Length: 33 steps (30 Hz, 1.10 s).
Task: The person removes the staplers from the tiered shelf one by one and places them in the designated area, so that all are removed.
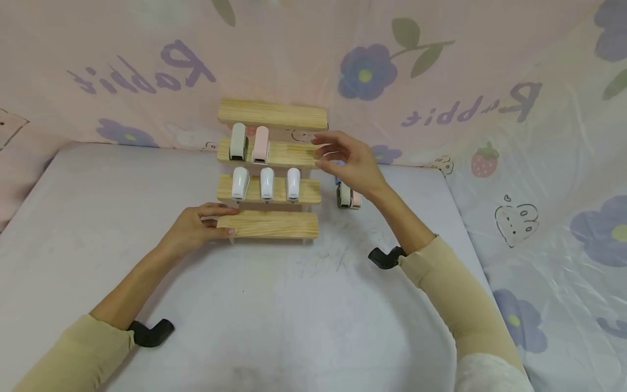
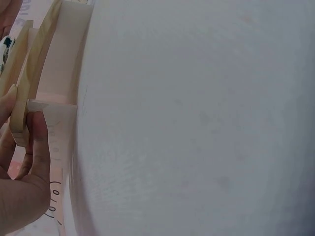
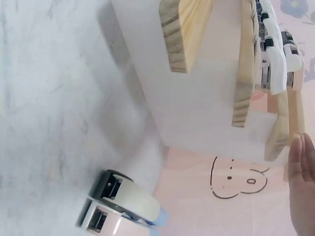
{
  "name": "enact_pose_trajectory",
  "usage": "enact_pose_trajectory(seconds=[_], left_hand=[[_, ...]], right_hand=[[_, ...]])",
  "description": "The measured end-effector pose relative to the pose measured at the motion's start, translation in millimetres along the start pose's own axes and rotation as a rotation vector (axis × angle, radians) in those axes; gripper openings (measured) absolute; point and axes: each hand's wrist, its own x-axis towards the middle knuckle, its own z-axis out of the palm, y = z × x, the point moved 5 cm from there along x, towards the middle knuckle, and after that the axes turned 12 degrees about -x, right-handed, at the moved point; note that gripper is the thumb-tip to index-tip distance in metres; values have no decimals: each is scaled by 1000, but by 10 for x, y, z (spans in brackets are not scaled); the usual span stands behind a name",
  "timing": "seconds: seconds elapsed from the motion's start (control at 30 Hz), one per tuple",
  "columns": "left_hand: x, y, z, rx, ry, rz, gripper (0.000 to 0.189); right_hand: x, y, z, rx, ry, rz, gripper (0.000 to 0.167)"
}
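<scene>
A tiered rack with wooden shelf boards stands on the table. My left hand point(image 1: 188, 228) pinches the left end of the lowest wooden shelf board point(image 1: 274, 224); the left wrist view shows thumb and fingers on either side of that board point(image 2: 33, 69). Three white staplers point(image 1: 266, 184) stand in a row one tier up. Above them are a grey-green stapler point(image 1: 238, 141) and a pink stapler point(image 1: 262, 144). My right hand point(image 1: 355, 163) is at the right end of that upper tier, its fingertips right at the board's edge and no stapler between them.
Right of the rack, partly under my right hand, lie another grey-green stapler point(image 1: 344, 196), a pink one point(image 1: 356, 200) and something blue point(image 1: 339, 173). The topmost board point(image 1: 272, 114) is near the printed curtain point(image 1: 303, 65). Black curved pieces point(image 1: 153, 333) stick out at both wrists.
</scene>
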Motion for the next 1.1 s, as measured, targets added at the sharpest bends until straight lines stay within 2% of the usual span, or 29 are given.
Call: enact_pose_trajectory(seconds=[0.23,0.43,0.87,1.1], left_hand=[[7,8,-10,9,1,20,53],[11,12,-9,3,2,27,52],[12,-2,0,-5,1,16,52],[12,10,2,-13,1,23,52]], right_hand=[[89,-112,114,-9,-57,37,52],[177,-130,204,-24,-51,39,53],[331,-259,384,18,-80,62,54],[449,-41,527,6,-76,68,59]])
